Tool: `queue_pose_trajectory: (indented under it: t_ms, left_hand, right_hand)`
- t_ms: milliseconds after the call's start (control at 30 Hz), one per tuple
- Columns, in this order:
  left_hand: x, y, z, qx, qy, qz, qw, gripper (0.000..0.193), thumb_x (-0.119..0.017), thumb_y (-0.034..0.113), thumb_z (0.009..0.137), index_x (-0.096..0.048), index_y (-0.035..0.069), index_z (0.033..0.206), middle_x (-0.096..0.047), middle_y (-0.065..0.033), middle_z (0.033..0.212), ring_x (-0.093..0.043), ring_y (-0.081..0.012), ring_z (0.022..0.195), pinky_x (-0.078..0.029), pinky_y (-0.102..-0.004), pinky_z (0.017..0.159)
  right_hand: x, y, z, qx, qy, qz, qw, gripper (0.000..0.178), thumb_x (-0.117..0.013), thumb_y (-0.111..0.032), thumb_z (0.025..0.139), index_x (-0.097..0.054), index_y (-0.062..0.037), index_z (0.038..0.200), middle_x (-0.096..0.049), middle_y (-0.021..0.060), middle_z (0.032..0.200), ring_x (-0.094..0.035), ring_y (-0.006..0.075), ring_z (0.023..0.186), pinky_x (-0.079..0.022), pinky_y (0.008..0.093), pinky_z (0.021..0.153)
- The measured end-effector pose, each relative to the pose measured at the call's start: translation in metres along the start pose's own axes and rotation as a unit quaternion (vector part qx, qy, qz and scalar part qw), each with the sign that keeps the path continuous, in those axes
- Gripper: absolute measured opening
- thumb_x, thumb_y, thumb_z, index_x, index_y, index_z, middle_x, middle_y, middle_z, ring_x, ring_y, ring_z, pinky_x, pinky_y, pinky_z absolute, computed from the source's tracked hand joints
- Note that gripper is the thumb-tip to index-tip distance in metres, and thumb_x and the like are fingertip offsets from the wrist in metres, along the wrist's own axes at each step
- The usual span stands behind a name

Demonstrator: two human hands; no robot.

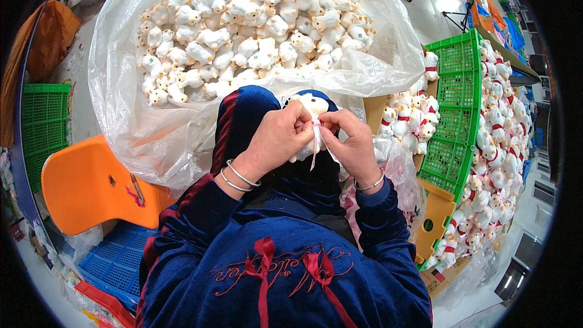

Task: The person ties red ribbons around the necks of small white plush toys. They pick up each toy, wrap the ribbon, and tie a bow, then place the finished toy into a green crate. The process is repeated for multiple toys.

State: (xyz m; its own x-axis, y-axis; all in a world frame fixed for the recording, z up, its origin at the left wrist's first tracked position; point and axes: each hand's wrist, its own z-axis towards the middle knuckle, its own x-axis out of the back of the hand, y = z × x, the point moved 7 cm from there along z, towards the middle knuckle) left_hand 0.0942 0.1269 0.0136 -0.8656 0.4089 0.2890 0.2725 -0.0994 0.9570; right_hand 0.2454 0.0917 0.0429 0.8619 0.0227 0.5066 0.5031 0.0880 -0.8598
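Observation:
A small white plush toy point(311, 102) rests over my lap, its head pointing away from me. Around its neck runs a thin pale pink ribbon point(316, 141), with tails hanging down over the toy's front. My left hand point(276, 136) pinches the ribbon at the neck between thumb and fingers. From the other side my right hand point(353, 146) also pinches the ribbon, close to the left fingertips. The fingers cover much of the toy's body and the knot area, so whether a knot is formed I cannot tell.
A large clear plastic bag point(115, 42) heaped with white plush toys point(255, 18) lies ahead. On the right, a green crate point(450, 109) stands beside many toys with red neckbands point(495, 158). An orange chair point(91, 188) at left holds small scissors point(137, 189); a blue crate point(118, 261) sits below.

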Motion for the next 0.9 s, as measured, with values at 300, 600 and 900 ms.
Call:
queue_pose_trajectory:
  t_ms: [300,600,900]
  left_hand:
    - [0.000,0.000,0.000,-0.007,0.006,0.002,1.000,0.017,-0.069,0.011,0.089,-0.057,0.000,0.089,-0.068,-0.0169,0.073,-0.071,-0.0301,0.066,-0.055,-0.0369,0.058]
    - [0.003,-0.001,-0.005,0.009,0.008,-0.026,1.000,0.014,-0.069,0.007,0.086,-0.059,-0.001,0.090,-0.068,-0.0136,0.073,-0.070,-0.0229,0.065,-0.055,-0.0332,0.059]
    - [0.005,-0.013,-0.014,0.042,0.004,-0.104,0.994,0.014,-0.071,0.007,0.086,-0.064,-0.002,0.096,-0.065,-0.0027,0.071,-0.059,-0.0058,0.062,-0.050,-0.0233,0.059]
  right_hand:
    - [-0.002,-0.003,0.002,0.019,0.022,-0.029,0.999,0.012,-0.073,-0.002,0.084,-0.069,-0.0006,0.095,-0.065,0.0104,0.082,-0.066,0.0219,0.069,-0.051,0.0308,0.062]
    - [0.000,0.001,-0.007,0.062,0.084,-0.073,0.992,0.015,-0.072,0.002,0.080,-0.063,-0.0025,0.091,-0.063,0.0106,0.080,-0.065,0.0231,0.068,-0.051,0.0320,0.061]
    - [-0.003,0.017,-0.011,0.007,0.049,0.069,0.996,0.012,-0.069,0.000,0.085,-0.063,-0.0006,0.096,-0.062,0.0063,0.084,-0.061,0.0159,0.073,-0.050,0.0281,0.066]
